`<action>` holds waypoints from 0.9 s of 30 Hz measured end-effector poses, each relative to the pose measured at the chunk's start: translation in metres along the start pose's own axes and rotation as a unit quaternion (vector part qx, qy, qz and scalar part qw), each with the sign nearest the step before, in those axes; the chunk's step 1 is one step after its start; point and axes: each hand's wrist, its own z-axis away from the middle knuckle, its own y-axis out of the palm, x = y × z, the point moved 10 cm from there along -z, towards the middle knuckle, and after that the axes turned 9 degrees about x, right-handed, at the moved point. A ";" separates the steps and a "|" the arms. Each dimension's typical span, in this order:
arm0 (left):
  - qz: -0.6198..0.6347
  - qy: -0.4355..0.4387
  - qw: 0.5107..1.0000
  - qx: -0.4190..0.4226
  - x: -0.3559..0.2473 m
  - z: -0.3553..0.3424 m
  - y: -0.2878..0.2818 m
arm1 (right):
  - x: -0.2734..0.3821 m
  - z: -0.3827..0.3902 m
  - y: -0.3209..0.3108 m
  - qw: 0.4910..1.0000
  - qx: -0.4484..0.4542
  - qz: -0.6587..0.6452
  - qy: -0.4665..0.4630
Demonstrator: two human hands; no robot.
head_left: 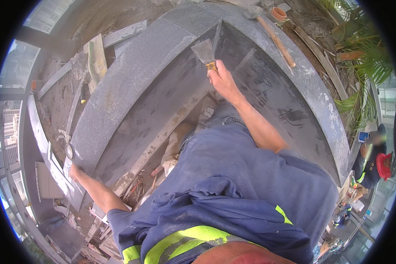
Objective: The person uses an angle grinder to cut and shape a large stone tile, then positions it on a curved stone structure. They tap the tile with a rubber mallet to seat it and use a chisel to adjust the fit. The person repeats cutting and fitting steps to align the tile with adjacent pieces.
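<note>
My right hand (224,81) is wrapped round the handle of a putty knife (203,52). Its wide, worn metal blade points up and left, in front of the dark inner face (259,83) of a grey stone-clad corner. To the far left, my left hand (75,174) is at the outer end of the stone ledge (119,90). A small round item with a pale rim (69,151) sits just beyond that hand; whether the fingers touch it is unclear, as they are mostly hidden.
A wooden-handled mallet (277,40) lies across the right ledge. Behind it are an orange pot (278,14), planks (323,64) and palm leaves (374,64). Boards (97,61) lie on dirt at left. Another person with a red helmet (384,166) is at far right. Rubble (136,189) lies below.
</note>
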 end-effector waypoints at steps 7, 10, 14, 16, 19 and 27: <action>0.282 0.091 0.955 -0.005 -0.048 0.213 0.016 | -0.024 -0.060 -0.083 0.984 -0.106 -0.136 0.046; 0.415 0.316 0.846 0.110 -0.186 0.422 0.056 | -0.028 -0.084 -0.098 0.980 -0.110 -0.147 0.079; 0.255 0.518 0.787 0.219 -0.349 0.653 0.089 | -0.030 -0.101 -0.117 0.979 -0.104 -0.147 0.090; 0.230 0.573 0.738 0.274 -0.410 0.705 0.115 | -0.029 -0.108 -0.125 0.977 -0.096 -0.165 0.099; 0.187 0.679 0.675 0.220 -0.479 0.738 0.150 | -0.030 -0.116 -0.127 0.973 -0.089 -0.186 0.106; 0.192 0.635 0.690 0.290 -0.521 0.758 0.174 | -0.026 -0.127 -0.126 0.977 -0.083 -0.169 0.101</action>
